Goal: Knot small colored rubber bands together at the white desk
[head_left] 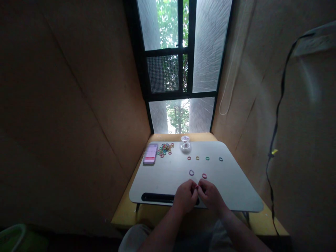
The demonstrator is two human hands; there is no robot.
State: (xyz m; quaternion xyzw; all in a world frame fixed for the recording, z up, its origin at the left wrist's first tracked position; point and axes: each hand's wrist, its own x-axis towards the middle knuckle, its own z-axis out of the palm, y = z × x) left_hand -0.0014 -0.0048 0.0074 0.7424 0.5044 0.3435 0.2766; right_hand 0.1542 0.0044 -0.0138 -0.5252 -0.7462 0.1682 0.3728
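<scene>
Over the near edge of the smooth, round-cornered white table (168,178), by its long black slot (157,198), the left hand (186,196) and right hand (210,195) meet, fingers closed on a small pinkish piece (196,187) whose shape I can't make out from here. Just beyond them lie a round pink ring (204,173) and a misshapen purple ring (189,174), then a spaced row of four thin rings (206,158). Farther back I see a flat rectangular phone (151,154), a loose heap of multicoloured rings (165,149) and a rounded, see-through container (185,147).
</scene>
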